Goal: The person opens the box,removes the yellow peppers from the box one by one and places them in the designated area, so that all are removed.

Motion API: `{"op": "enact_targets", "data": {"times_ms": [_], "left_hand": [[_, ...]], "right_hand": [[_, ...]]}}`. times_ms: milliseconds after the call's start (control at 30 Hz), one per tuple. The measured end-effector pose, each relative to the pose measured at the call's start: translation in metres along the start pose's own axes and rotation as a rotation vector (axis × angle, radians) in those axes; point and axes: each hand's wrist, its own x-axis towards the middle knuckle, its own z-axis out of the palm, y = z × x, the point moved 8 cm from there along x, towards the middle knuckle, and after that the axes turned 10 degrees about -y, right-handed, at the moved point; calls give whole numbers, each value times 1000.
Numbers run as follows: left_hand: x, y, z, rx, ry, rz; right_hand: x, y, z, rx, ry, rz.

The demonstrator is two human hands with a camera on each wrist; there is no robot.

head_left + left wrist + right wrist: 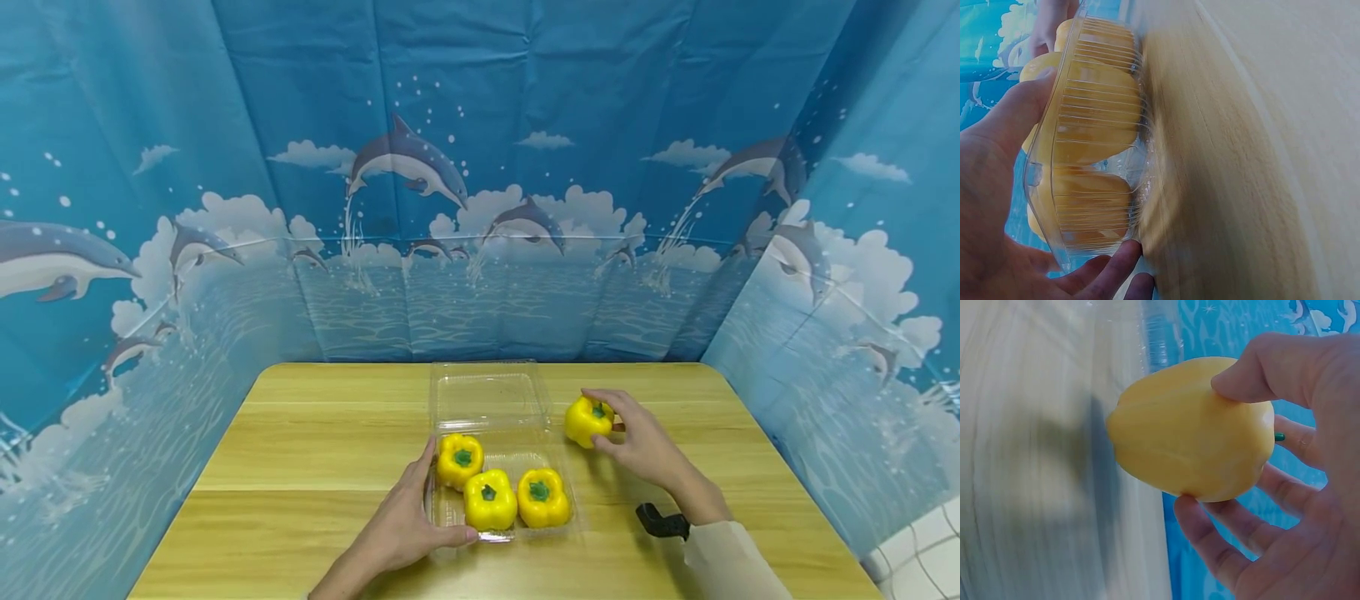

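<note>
My right hand grips a yellow bell pepper by thumb and fingers, to the right of a clear plastic clamshell container. In the right wrist view that bell pepper hangs above the table, its green stem towards the palm. My left hand holds the container's near left corner, thumb along the front rim and fingers along the left side. Three more yellow bell peppers sit inside with stems up: one at back left, one at front middle, one at front right. The left wrist view shows the container's ribbed wall close up.
The container's lid lies folded back towards the far edge of the wooden table. A black object shows beside the right wrist. A blue dolphin-print curtain stands behind the table and along its sides.
</note>
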Motion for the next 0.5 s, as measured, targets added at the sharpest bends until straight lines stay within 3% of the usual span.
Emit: {"op": "enact_targets", "data": {"times_ms": [500], "left_hand": [[1,0,0,-18,0,-2]], "right_hand": [[1,12,4,34,-25,14]]}}
